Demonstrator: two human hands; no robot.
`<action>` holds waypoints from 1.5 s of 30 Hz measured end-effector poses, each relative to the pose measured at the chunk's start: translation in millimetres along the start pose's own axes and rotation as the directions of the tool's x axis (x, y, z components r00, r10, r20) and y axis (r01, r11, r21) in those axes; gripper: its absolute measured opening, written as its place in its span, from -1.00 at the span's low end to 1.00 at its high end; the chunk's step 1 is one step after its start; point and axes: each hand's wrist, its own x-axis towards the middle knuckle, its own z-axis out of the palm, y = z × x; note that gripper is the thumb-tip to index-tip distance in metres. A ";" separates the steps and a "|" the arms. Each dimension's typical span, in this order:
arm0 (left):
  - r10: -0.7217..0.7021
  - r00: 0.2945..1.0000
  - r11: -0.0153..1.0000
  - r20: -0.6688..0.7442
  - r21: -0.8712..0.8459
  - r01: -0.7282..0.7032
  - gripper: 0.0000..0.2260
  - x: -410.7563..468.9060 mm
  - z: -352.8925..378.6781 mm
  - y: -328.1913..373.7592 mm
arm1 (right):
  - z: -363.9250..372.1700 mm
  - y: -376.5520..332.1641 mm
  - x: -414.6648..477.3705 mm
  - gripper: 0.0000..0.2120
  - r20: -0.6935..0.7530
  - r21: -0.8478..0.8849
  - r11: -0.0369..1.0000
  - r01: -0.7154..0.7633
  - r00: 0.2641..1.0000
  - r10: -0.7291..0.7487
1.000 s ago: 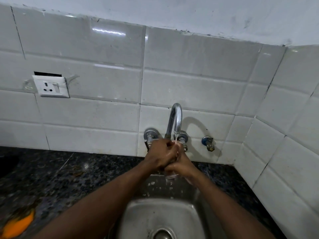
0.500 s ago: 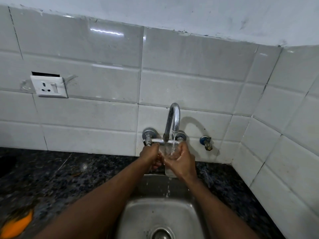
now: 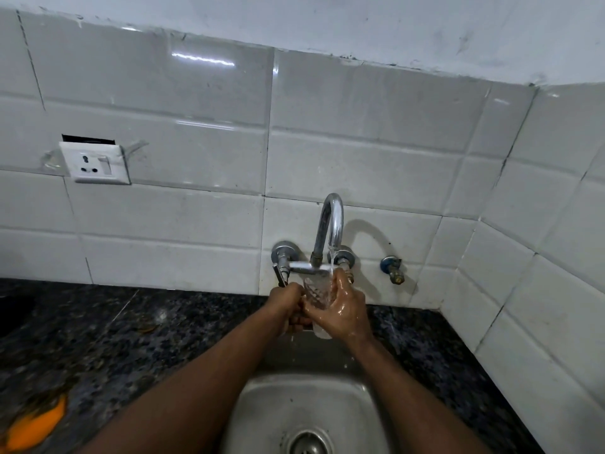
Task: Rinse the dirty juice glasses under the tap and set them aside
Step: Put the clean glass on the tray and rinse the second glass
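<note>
I am watching the right hand (image 3: 343,309), wet and shining, wrapping its fingers round the clear, diamond-patterned juice glass (image 3: 315,294) just below the middle of the frame. It is holding the glass mouth up, slightly tilted, under the curved chrome tap (image 3: 333,224). The thin stream of water (image 3: 331,262) is running down onto the rim and the fingers, so I judge the rinse is under way. The left hand (image 3: 288,306) is pressing curled fingers against the glass's left side. I am guessing it is steadying or rubbing, but I cannot tell whether it is actually gripping. Both hands are keeping the glass above the stainless steel sink (image 3: 262,411), so the runoff is falling into the basin and not onto the black speckled granite counter (image 3: 98,339) at the left.
</note>
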 end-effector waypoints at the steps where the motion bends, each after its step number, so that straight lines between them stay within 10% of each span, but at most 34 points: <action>1: 0.001 1.000 1.000 0.004 -0.003 -0.001 -0.78 -0.3 0.0 0.2 | -0.1 -0.4 0.2 -0.49 -0.014 0.014 1.000 -0.016 1.000 0.016; 8: -0.048 0.998 0.996 0.030 -0.072 0.050 -0.63 1.0 3.4 -11.9 | -1.4 -1.4 3.5 -0.53 -0.094 -0.074 0.993 0.092 0.991 -0.099; 16: -0.042 0.978 0.852 0.204 -0.505 0.141 -0.47 -5.3 30.5 -9.7 | 10.4 -11.1 0.3 -0.47 -0.263 0.142 0.985 -0.093 0.956 0.128; 19: 0.121 0.981 0.970 -0.150 -0.194 -0.150 -0.61 -12.5 37.4 8.5 | 7.4 -16.1 -1.7 -0.56 -0.239 0.323 0.894 -0.310 0.887 0.394; 21: 0.430 0.835 0.896 -0.344 0.277 -0.347 -0.66 -15.7 31.3 16.5 | 2.6 -11.1 -0.4 -0.50 -0.076 0.439 0.777 -0.451 0.844 0.532; 25: 0.808 0.588 0.367 -0.043 0.817 -0.445 -0.70 -23.5 19.5 36.1 | -1.4 -11.3 -6.2 -0.46 0.450 0.674 0.331 -0.661 0.722 0.526; 29: 0.856 0.504 0.128 0.118 0.895 -0.427 -0.74 -28.4 21.1 45.9 | 7.4 -17.6 -10.3 -0.32 0.542 0.660 0.238 -0.712 0.671 0.506; 37: 0.738 0.643 0.531 -0.203 0.763 -0.369 -0.73 -16.6 -0.8 33.8 | 28.8 -15.2 -5.0 -0.26 0.555 0.542 0.319 -0.777 0.616 0.559; 42: 0.352 0.841 0.878 -0.411 0.457 -0.144 -0.54 5.3 -8.7 18.2 | 28.4 -22.5 -0.6 -0.44 0.128 0.386 0.775 -0.501 0.861 0.493; 45: 0.086 0.964 0.996 -0.251 -0.005 -0.090 -0.57 8.5 -6.9 7.0 | 21.2 -25.7 -2.0 -0.55 0.003 0.270 0.923 -0.274 0.959 0.284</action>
